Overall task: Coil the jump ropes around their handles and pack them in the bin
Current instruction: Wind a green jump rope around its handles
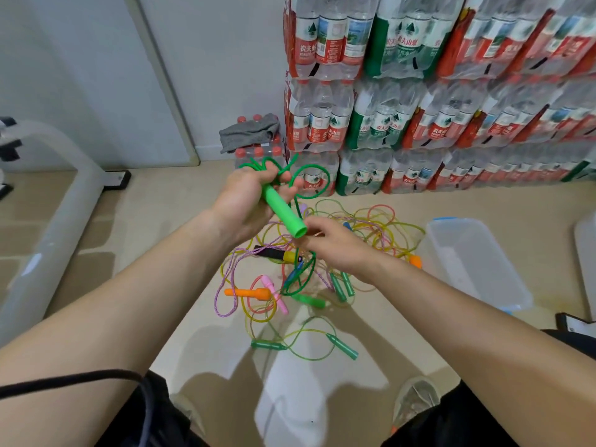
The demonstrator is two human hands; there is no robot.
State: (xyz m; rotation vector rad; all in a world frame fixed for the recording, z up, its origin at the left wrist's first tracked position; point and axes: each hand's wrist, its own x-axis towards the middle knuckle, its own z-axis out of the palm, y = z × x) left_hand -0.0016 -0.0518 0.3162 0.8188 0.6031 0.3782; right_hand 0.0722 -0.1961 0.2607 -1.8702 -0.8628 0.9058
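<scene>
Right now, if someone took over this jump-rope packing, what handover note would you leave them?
Left hand grips the thick green plastic handle, with loops of its green cord bunched above the fist.
Right hand sits at the handle's lower end; its grip is unclear.
The clear plastic bin stands on the floor to the right, no rope visible inside.
The tangled pile of coloured jump ropes lies on the floor.
Done: nothing packed. Left: finish this coil, then the pile.

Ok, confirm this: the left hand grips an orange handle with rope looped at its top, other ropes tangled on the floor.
Wrong colour: the handle in the left hand is green, not orange, as the head view shows. Rope is looped at its top, and other ropes lie tangled on the floor.
</scene>
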